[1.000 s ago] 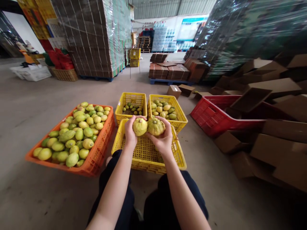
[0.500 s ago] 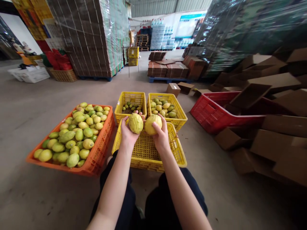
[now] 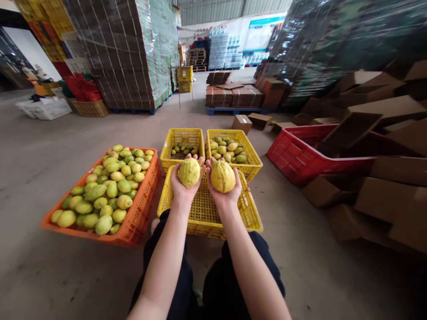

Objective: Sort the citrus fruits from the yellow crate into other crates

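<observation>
My left hand [image 3: 183, 192] is palm up, its fingers curved around a bumpy yellow-green lemon [image 3: 189, 172]. Beside it my right hand [image 3: 228, 198], also palm up, cradles a deeply ridged yellow lemon [image 3: 223, 176]. The two fruits are held apart at about the same height, above the near yellow crate [image 3: 204, 212], whose perforated bottom shows between my forearms. To the left, an orange crate [image 3: 142, 218] is heaped with green and yellow lemons [image 3: 111, 189].
Behind the near crate stand a yellow crate [image 3: 164, 154] with several small green fruits and another yellow crate [image 3: 255, 159] holding more yellow-green fruits. A red crate [image 3: 290, 162] and loose cardboard boxes [image 3: 383, 200] lie on the right. Wrapped pallet stacks rise farther back.
My hands have moved slightly apart. My right hand has turned from gripping its lemon with the thumb on top to palm up, and that lemon now shows its ridged side.
</observation>
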The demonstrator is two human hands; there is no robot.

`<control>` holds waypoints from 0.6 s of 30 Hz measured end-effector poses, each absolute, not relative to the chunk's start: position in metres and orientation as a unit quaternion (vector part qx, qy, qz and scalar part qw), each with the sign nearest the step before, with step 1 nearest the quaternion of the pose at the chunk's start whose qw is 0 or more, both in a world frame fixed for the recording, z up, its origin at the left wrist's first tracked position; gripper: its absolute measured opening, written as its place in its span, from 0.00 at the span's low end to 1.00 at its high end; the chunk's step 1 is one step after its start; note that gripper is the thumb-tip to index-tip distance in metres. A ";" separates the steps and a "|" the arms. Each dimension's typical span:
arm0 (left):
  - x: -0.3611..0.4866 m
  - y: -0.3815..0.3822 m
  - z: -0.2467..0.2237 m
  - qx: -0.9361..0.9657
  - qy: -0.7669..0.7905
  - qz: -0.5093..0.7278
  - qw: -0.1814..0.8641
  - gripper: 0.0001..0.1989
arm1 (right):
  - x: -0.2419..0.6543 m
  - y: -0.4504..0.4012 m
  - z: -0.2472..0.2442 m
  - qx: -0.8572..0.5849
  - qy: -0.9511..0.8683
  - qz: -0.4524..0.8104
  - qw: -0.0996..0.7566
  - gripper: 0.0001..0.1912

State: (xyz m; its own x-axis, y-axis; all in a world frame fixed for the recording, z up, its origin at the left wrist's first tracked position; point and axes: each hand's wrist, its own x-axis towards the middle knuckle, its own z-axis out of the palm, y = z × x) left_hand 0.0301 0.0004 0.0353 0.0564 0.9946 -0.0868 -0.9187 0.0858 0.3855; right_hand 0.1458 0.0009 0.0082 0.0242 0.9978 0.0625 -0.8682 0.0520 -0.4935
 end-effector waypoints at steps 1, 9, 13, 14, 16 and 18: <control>0.034 0.001 0.034 0.105 0.155 0.676 0.713 0.14 | 0.145 0.002 0.008 -0.146 -0.181 0.667 0.707 0.17; 0.061 0.009 0.026 0.023 0.094 0.712 0.695 0.17 | 0.139 0.013 0.007 -0.068 -0.016 0.673 0.736 0.10; 0.066 0.012 0.023 0.019 0.102 0.721 0.685 0.16 | 0.141 0.015 0.005 -0.051 -0.039 0.667 0.742 0.08; 0.067 0.012 0.023 0.023 0.105 0.722 0.684 0.15 | 0.142 0.015 0.004 -0.049 -0.047 0.667 0.742 0.08; 0.067 0.013 0.023 0.023 0.111 0.721 0.683 0.15 | 0.143 0.014 0.005 -0.050 -0.055 0.665 0.743 0.07; 0.068 0.012 0.023 0.010 0.116 0.720 0.684 0.15 | 0.143 0.013 0.007 -0.054 -0.054 0.663 0.745 0.07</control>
